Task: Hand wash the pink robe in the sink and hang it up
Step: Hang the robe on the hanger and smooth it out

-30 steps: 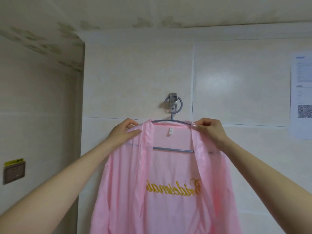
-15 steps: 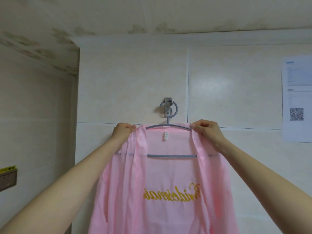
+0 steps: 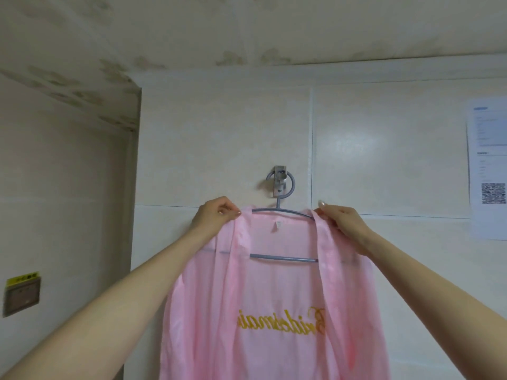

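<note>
The wall (image 3: 219, 138) in front of me is pale glossy tile, and the ceiling (image 3: 247, 28) above it is blotched with stains. On that wall hangs the robe (image 3: 274, 297), pink and thin enough that light passes through it, open down the front, with gold script on its back panel showing through in reverse. It drapes over a grey hanger (image 3: 284, 259), whose lower bar crosses between the two front edges and whose top loop sits on a metal hook (image 3: 279, 181) fixed to the tile.

To the right a printed sheet (image 3: 488, 171) with a square code is stuck to the wall. Low on the left wall is a small brown plate (image 3: 22, 296) with a yellow label on top.

Both my arms reach up to the robe's shoulders. My left hand (image 3: 212, 216) is closed, pinching the fabric at the left shoulder just beside the hanger's end. My right hand (image 3: 341, 219) pinches the collar edge at the right shoulder, fingertips touching the cloth where it meets the hanger's arm. A small white tag (image 3: 278, 224) hangs inside the neck.
</note>
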{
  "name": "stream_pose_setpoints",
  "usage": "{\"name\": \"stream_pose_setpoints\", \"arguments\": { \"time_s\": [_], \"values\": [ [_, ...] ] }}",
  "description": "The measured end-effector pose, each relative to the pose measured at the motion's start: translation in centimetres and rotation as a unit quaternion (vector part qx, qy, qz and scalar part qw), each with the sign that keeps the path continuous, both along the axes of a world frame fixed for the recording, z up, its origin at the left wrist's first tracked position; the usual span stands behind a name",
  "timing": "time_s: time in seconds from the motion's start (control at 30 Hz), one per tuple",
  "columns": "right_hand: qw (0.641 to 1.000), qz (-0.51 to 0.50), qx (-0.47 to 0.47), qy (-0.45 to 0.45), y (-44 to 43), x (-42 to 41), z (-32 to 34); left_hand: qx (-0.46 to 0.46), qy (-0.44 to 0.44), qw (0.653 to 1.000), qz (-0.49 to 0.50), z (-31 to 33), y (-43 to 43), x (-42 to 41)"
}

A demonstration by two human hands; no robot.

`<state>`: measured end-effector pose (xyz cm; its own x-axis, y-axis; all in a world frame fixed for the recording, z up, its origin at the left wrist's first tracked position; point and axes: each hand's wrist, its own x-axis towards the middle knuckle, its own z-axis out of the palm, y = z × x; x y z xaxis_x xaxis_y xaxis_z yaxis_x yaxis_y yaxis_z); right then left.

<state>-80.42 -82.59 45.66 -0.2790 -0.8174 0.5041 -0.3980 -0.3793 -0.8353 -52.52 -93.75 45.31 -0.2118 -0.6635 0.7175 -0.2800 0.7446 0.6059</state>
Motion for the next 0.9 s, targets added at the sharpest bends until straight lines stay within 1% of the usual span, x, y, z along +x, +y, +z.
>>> {"name": "stream_pose_setpoints", "arguments": {
  "time_s": [0.1,0.17,0.3,0.4,0.5,0.57,0.63,0.7,0.8,0.87,0.9],
  "values": [
    [0.999,0.007,-0.042,0.030,1.2,-2.4,-1.4,0.017,-0.021,1.000,0.012,0.0,-0.4,1.0],
    [0.998,0.016,-0.050,0.029,2.2,-3.6,-2.8,0.027,-0.025,0.999,0.002,-0.5,-0.4,1.4],
    [0.996,-0.018,-0.087,-0.027,2.8,-4.0,-4.1,0.053,-0.018,0.997,-0.046,-2.3,0.2,1.9],
    [0.996,-0.035,-0.075,-0.045,2.5,-3.7,-3.9,0.060,0.029,0.996,-0.055,-3.1,0.5,2.2],
    [0.998,-0.036,-0.044,-0.041,2.2,-3.8,-3.9,0.125,0.081,0.987,-0.062,-3.3,0.7,2.6],
    [0.998,-0.034,-0.044,-0.023,2.3,-3.7,-3.9,0.142,0.086,0.984,-0.061,-3.5,0.6,2.9],
    [0.998,-0.030,-0.055,-0.011,2.9,-3.6,-4.1,0.126,0.067,0.989,-0.048,-3.7,0.9,3.3],
    [0.997,-0.037,-0.059,0.016,3.5,-4.0,-4.6,0.085,0.014,0.996,-0.026,-4.1,0.8,3.9],
    [0.998,-0.034,0.010,0.061,4.2,-5.0,-6.1,0.055,-0.076,0.995,0.021,-4.7,0.9,4.1],
    [0.993,-0.088,0.029,0.071,4.3,-5.7,-7.8,-0.009,-0.124,0.983,0.136,-5.1,1.6,3.2],
    [0.989,-0.129,0.028,0.074,4.4,-5.9,-9.0,-0.059,-0.120,0.972,0.195,-5.4,2.3,2.4]
  ]
}}
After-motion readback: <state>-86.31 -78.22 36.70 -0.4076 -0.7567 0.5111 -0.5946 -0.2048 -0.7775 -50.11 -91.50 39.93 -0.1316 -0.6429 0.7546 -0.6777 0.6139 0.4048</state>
